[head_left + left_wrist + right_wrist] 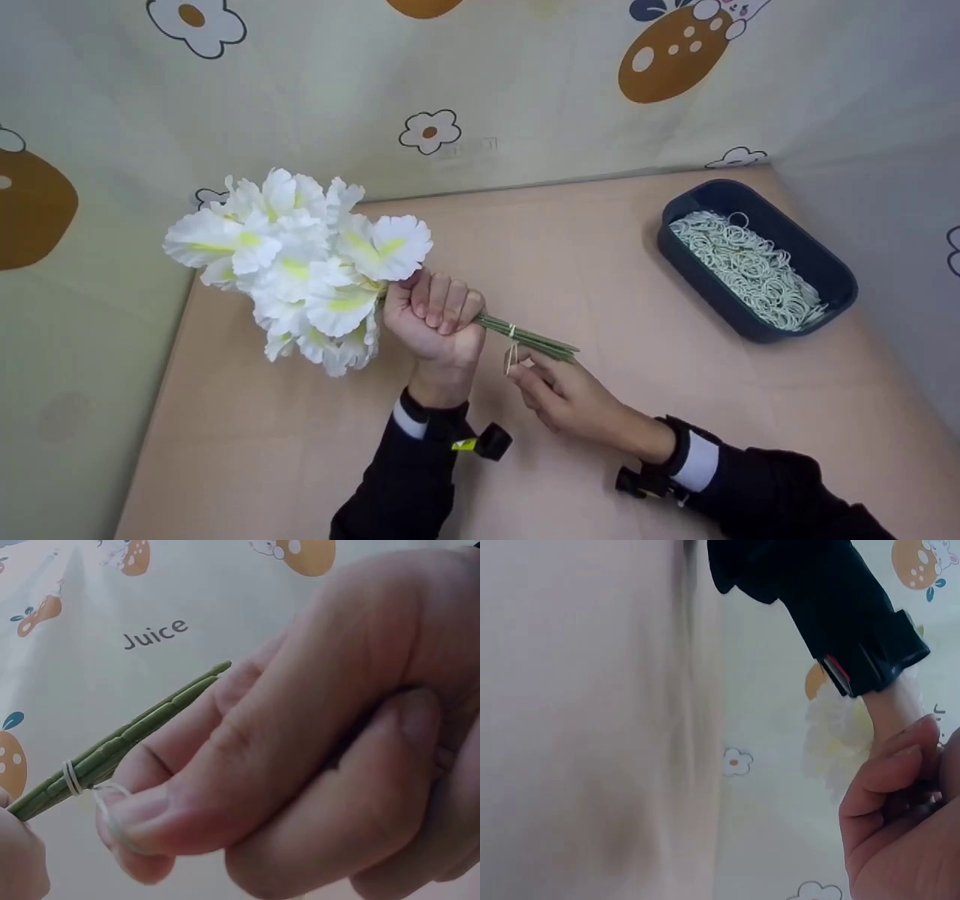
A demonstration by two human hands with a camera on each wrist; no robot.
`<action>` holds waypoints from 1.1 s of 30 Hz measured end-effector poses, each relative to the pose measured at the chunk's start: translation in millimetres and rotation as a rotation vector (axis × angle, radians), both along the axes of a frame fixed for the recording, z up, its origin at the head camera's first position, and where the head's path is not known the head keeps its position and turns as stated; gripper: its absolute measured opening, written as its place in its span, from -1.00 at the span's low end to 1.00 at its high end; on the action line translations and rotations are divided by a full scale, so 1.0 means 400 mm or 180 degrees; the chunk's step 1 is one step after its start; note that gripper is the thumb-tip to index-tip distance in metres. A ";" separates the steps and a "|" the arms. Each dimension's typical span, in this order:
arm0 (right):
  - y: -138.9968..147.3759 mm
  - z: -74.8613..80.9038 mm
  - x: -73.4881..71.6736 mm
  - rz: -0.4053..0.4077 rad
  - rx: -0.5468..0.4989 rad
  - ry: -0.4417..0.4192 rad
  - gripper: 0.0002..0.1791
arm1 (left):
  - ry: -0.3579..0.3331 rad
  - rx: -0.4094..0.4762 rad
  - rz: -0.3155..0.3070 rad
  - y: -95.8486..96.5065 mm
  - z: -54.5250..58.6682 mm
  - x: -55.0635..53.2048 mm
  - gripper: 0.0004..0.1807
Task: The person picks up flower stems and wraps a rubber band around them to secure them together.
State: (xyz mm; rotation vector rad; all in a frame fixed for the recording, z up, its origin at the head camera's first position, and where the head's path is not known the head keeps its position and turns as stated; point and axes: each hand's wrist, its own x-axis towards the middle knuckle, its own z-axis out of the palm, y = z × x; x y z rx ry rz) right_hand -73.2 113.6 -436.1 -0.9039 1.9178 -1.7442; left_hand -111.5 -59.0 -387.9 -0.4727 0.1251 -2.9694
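Note:
A bunch of white artificial flowers (300, 277) with yellow-streaked petals is held over the table, its heads to the left. My left hand (439, 322) grips the green stems (534, 341) in a fist just below the blooms, and their cut ends stick out to the right. A pale rubber band (71, 778) circles the stems beyond that fist. My right hand (574, 394) pinches a stretched loop of this band between thumb and index finger, just below the stem ends. In the right wrist view, the flowers are blurred behind the sleeve.
A dark blue bin (757, 330) with many pale rubber bands (750, 270) stands at the right rear of the pink table (570, 247). Patterned cloth walls (525, 82) rise behind the table and on both sides. Each wrist carries a small black camera (493, 442).

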 end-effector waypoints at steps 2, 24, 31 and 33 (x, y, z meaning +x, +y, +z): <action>-0.003 -0.005 0.009 0.0027 -0.0222 -0.0088 -0.84 | 0.0081 0.0019 -0.0008 0.001 0.001 0.001 -0.52; -0.040 -0.054 0.057 -0.0249 -0.1316 0.0149 -0.87 | 0.0600 0.0111 -0.0028 -0.006 0.006 -0.002 -0.54; -0.034 -0.051 0.043 -0.0318 -0.1425 0.0596 -0.77 | 0.0664 0.0064 0.0004 -0.010 -0.002 -0.006 -0.53; -0.030 -0.048 0.034 -0.0349 -0.1474 0.0781 -0.74 | 0.0669 0.0048 0.0020 -0.010 0.000 -0.006 -0.53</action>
